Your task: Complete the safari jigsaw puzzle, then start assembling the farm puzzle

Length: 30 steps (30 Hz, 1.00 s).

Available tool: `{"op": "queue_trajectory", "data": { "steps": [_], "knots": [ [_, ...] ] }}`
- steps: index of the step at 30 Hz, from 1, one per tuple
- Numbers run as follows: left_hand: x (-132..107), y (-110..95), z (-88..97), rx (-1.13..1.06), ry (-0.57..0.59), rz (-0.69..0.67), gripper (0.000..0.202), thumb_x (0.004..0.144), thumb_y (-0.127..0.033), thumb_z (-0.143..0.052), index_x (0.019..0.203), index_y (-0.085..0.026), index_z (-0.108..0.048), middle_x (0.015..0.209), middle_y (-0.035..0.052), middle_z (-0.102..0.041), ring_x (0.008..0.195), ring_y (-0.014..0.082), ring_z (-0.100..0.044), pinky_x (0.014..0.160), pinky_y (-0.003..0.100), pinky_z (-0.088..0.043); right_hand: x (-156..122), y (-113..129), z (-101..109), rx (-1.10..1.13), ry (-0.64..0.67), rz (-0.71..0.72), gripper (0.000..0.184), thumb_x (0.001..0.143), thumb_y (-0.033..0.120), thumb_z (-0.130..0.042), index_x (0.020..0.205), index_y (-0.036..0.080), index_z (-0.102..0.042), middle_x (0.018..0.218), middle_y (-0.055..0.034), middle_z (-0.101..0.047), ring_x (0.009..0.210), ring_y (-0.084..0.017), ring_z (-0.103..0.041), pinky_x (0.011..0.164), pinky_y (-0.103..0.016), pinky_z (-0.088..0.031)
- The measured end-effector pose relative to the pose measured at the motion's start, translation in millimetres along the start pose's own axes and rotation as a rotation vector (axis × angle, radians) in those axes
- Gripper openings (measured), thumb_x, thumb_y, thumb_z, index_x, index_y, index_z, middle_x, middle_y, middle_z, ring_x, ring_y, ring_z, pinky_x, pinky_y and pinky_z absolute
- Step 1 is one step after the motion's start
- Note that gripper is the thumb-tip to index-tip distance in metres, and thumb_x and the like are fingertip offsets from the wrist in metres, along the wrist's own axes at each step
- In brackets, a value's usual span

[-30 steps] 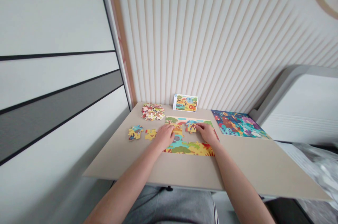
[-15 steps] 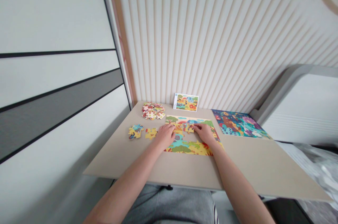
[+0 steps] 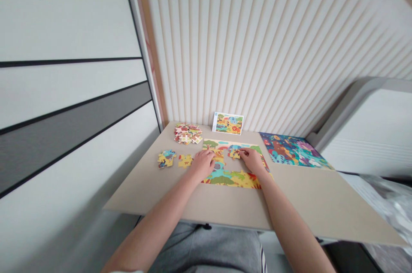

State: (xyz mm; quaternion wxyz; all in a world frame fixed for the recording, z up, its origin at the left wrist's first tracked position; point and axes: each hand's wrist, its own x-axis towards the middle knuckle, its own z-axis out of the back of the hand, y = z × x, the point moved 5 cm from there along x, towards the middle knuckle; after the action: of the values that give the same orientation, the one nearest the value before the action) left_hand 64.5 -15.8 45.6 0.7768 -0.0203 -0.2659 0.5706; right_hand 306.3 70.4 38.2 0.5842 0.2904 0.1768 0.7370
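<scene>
A partly assembled jigsaw puzzle (image 3: 222, 180) with a bright animal scene lies in front of me, with a gap in its middle. My right hand (image 3: 252, 160) pinches a puzzle piece (image 3: 234, 153), yellow with some blue and dark parts, over the upper part of that gap. Whether the piece touches its neighbours I cannot tell. On the puzzle's left side rests my left hand (image 3: 204, 165), fingers laid loosely on the pieces and holding nothing. Just left of it is a yellow puzzle piece (image 3: 184, 161), and farther left a small blue-and-yellow cluster of pieces (image 3: 166, 159).
A heap of loose pieces (image 3: 187, 133) sits at the table's back left. The picture card (image 3: 228, 123) leans against the ribbed wall. To the right lies another dark, colourful puzzle (image 3: 292, 150). The beige table (image 3: 238, 208) has its front edge near my lap.
My right hand has shifted the piece slightly up and to the right over the gap. My left hand stays in place on the puzzle. The view has moved a little.
</scene>
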Motion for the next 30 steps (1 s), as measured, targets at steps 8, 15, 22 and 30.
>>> {"op": "queue_trajectory", "data": {
  "steps": [8, 15, 22, 30],
  "knots": [
    [0.6, 1.2, -1.4, -0.007, 0.013, 0.007, 0.020, 0.091, -0.017, -0.054, 0.105, -0.022, -0.067, 0.115, 0.0068, -0.068, 0.111, 0.0237, -0.060, 0.100, 0.038, -0.045, 1.8, 1.4, 0.9, -0.027, 0.010, -0.016, 0.031, 0.085, 0.035, -0.058, 0.102, 0.019, -0.078, 0.085, -0.0081, -0.077, 0.075, -0.024, -0.069, 0.067, -0.029, -0.045],
    [0.4, 0.6, -0.9, -0.017, 0.018, 0.011, 0.020, 0.091, -0.017, -0.054, 0.105, -0.022, -0.067, 0.115, 0.0069, -0.067, 0.112, 0.0235, -0.059, 0.102, 0.039, -0.044, 3.8, -1.8, -0.2, 0.007, -0.007, -0.002, 0.032, 0.084, 0.036, -0.058, 0.101, 0.019, -0.078, 0.085, -0.0078, -0.077, 0.076, -0.023, -0.067, 0.069, -0.029, -0.046],
    [0.0, -0.1, 0.1, -0.018, 0.021, 0.017, 0.019, 0.092, -0.018, -0.053, 0.104, -0.022, -0.068, 0.114, 0.0075, -0.067, 0.113, 0.0236, -0.059, 0.102, 0.038, -0.044, 2.8, -2.7, -1.4, 0.114, 0.041, 0.050, 0.045, 0.086, 0.045, -0.051, 0.106, 0.012, -0.075, 0.079, -0.0068, -0.074, 0.070, -0.021, -0.063, 0.063, -0.028, -0.045],
    [0.5, 0.5, 0.0, -0.015, 0.026, 0.015, 0.020, 0.092, -0.018, -0.053, 0.105, -0.022, -0.068, 0.116, 0.0076, -0.067, 0.113, 0.0238, -0.059, 0.102, 0.039, -0.044, -11.5, 15.3, -5.6, 0.161, 0.191, 0.121, 0.034, 0.083, 0.040, -0.057, 0.099, 0.017, -0.076, 0.070, -0.0017, -0.071, 0.062, -0.017, -0.060, 0.058, -0.025, -0.042]
  ]
}}
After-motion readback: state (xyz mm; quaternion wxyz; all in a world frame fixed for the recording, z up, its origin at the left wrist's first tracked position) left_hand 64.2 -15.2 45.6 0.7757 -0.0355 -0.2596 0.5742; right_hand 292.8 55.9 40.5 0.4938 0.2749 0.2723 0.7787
